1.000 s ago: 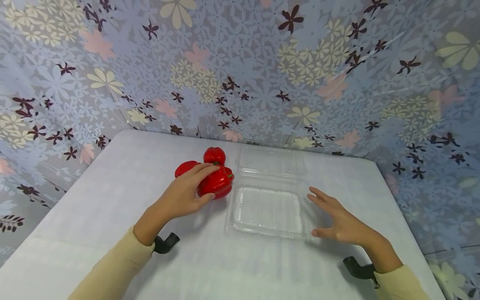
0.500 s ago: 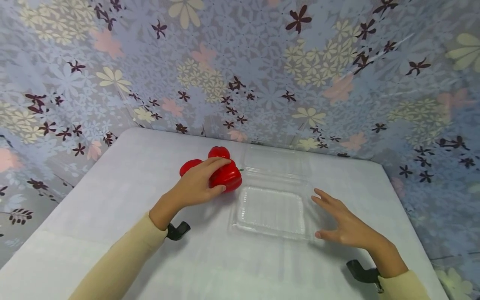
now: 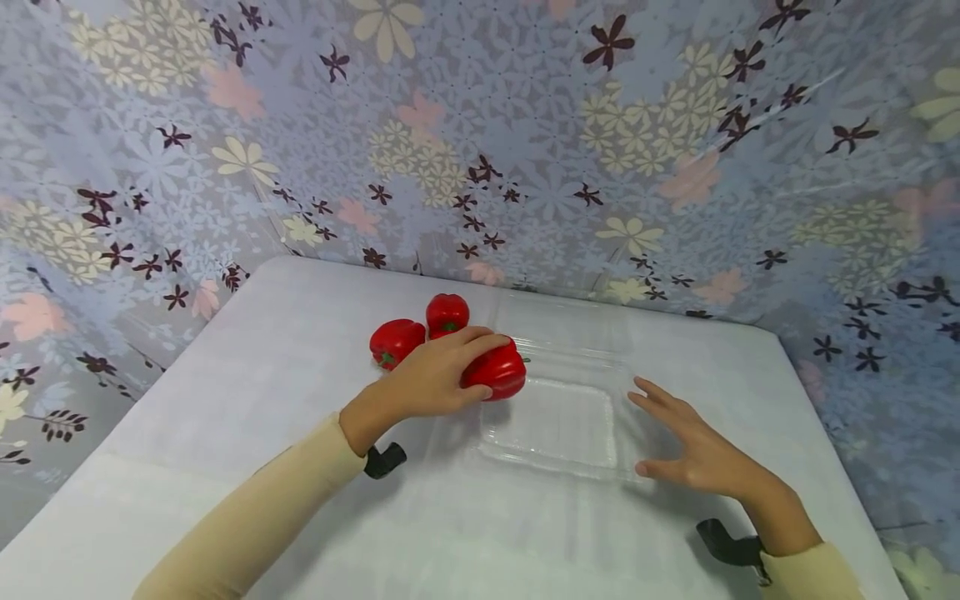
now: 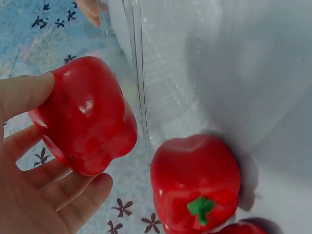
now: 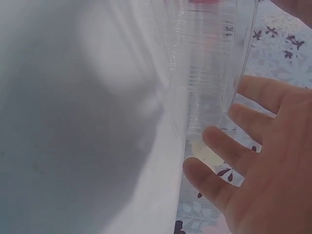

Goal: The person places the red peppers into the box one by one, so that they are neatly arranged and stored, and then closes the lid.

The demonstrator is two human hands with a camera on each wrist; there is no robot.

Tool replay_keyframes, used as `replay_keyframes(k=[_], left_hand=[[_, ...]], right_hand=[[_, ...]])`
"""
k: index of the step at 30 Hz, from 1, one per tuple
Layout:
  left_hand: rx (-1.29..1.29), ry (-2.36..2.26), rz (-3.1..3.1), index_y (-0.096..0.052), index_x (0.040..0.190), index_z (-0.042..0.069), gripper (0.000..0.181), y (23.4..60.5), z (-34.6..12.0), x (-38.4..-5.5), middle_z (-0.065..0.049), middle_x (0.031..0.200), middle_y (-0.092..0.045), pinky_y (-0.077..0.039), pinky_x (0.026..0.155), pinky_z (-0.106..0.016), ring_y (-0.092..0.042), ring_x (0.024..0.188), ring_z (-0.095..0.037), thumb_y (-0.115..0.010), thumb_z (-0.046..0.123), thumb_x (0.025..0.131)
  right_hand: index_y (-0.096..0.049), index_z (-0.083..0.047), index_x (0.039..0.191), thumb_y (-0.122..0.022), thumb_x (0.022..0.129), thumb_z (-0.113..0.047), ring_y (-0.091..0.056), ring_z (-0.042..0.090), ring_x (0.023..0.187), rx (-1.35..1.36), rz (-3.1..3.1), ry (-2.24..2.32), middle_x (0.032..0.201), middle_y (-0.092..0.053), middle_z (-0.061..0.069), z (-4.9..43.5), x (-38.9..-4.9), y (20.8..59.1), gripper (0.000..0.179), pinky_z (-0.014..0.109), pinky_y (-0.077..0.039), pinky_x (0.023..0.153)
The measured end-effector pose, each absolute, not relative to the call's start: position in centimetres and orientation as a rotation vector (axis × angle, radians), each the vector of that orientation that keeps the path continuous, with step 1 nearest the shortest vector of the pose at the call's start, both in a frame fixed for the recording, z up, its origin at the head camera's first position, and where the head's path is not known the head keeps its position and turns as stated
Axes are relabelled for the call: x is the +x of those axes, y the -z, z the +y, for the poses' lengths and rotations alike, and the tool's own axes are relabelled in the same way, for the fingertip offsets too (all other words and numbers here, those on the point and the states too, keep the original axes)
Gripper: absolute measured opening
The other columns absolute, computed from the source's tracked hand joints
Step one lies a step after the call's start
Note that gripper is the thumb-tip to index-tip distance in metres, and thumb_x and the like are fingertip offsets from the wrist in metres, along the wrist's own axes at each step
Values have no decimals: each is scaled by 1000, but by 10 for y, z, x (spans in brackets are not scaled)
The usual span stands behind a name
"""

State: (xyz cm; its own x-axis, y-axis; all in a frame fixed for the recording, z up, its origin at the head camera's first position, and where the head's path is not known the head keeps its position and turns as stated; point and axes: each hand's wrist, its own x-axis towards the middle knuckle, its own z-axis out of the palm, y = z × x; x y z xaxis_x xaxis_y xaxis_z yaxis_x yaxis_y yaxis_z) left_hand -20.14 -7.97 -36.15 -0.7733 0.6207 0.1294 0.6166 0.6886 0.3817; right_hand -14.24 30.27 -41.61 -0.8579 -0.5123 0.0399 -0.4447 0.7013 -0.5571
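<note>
My left hand grips a glossy red bell pepper over the left edge of a clear plastic clamshell container. In the left wrist view the thumb and fingers curl round that pepper, its lobed end showing. The container lies with its lid folded back toward the wall. At the container's right side, my right hand is held with fingers spread and nothing in them. The right wrist view shows its fingertips right at the clear side wall.
Behind the left hand, more red peppers lie on the white table: one pepper with its green stem facing forward and another pepper farther back. Beyond the table's far edge stands a flower-patterned wall covering.
The left hand has lifted its pepper away from the others and moved it right, to the container's left edge. The right hand has stayed almost in place beside the container.
</note>
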Motion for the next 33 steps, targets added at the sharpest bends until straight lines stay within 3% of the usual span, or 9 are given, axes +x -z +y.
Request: replay_keyframes(k=[33], left_hand=[[1128,-599,2758,-42,149,27,64,375,-26,-207,-5,149,-50,-57,96,-37,-58,126,-22,-67,32,89]], right_hand=[[-39,-7,151,-82,79,-29,-26,56,139,-773,2802,854,160,-25,26,300,-142,414,86,80,-31,93]])
